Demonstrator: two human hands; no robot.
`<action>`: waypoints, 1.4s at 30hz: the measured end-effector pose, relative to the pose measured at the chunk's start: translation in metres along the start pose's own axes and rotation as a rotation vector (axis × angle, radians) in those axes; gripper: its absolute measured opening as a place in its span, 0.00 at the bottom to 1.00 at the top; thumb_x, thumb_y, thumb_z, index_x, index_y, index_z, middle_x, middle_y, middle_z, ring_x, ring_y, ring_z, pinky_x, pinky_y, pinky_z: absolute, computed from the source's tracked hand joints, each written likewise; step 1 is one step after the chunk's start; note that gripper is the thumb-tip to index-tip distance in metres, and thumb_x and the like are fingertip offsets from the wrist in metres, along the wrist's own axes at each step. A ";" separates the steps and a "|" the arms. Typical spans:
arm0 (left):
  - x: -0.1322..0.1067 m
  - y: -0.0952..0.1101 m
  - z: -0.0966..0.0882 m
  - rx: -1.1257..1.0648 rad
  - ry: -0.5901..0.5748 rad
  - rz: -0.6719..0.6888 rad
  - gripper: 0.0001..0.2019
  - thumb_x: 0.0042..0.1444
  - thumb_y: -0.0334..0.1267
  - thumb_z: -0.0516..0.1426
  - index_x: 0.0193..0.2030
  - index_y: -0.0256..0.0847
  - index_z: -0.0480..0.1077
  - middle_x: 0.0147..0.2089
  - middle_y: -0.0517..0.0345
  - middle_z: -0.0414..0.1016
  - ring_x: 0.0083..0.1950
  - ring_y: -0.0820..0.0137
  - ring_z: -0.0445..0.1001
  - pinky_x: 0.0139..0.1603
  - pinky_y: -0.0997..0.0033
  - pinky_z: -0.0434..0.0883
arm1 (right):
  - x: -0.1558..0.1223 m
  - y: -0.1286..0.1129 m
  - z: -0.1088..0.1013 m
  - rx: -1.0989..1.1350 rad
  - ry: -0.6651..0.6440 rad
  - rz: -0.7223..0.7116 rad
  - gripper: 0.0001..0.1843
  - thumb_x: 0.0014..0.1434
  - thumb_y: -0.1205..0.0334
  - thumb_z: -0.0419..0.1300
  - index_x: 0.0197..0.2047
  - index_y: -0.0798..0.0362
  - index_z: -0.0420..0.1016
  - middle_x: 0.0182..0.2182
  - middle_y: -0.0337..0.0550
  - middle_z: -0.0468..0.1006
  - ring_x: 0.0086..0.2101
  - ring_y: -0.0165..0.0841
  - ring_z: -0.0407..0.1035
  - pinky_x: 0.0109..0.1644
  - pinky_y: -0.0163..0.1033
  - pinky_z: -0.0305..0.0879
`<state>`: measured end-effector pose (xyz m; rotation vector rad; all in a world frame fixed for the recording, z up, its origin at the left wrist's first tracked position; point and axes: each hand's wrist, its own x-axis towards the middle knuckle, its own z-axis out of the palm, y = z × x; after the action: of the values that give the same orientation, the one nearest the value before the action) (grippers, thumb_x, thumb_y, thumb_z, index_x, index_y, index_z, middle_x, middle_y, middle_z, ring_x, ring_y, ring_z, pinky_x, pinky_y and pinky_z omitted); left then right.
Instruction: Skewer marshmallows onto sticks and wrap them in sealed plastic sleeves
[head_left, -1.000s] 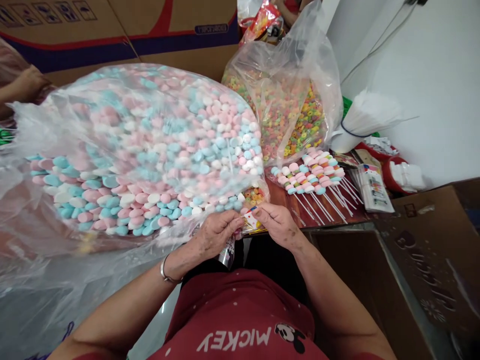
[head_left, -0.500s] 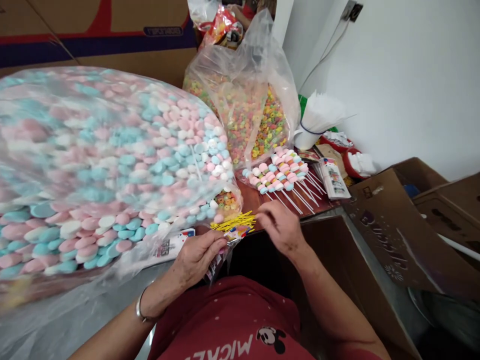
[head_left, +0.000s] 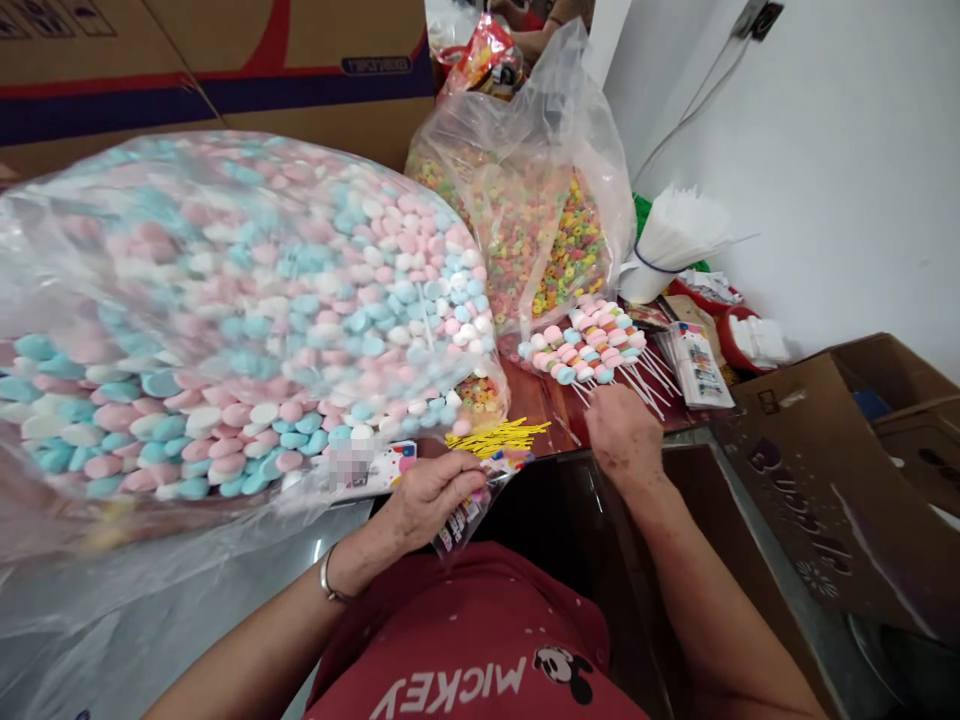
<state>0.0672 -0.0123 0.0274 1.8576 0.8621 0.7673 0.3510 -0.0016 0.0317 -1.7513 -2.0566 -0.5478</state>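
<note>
My left hand (head_left: 439,495) is closed on a small clear plastic bag (head_left: 469,518) with colourful print, held low by the table's front edge. Just behind the bag, a bundle of yellow twist ties (head_left: 501,437) lies on the table. My right hand (head_left: 624,435) reaches to the near side of a pile of marshmallow skewers (head_left: 585,345) with white sticks. Its fingers are curled in by the stick ends, and whatever they grip is hidden. The skewers carry pink, white and blue marshmallows with coloured rings between them.
A huge clear bag of marshmallows (head_left: 247,300) fills the left. Behind the skewers stands a bag of coloured cereal rings (head_left: 540,220). At the right are a white cup of sticks (head_left: 645,278), a stack of printed bags (head_left: 699,365) and an open cardboard box (head_left: 817,490).
My right hand has moved from beside the yellow ties rightward to the skewers' sticks. My left hand still holds the small bag. The whole view has shifted slightly.
</note>
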 end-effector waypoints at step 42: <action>0.011 0.004 -0.007 -0.332 -0.044 -0.424 0.13 0.57 0.47 0.57 0.32 0.38 0.71 0.25 0.59 0.76 0.26 0.74 0.70 0.28 0.76 0.66 | 0.004 0.045 -0.081 0.543 -0.039 -0.290 0.11 0.64 0.69 0.56 0.44 0.47 0.77 0.27 0.39 0.75 0.28 0.35 0.66 0.34 0.43 0.67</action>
<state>0.0686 -0.0012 0.0353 1.3359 0.9908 0.5592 0.3984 -0.0345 0.1051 -1.1702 -2.2282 -0.0145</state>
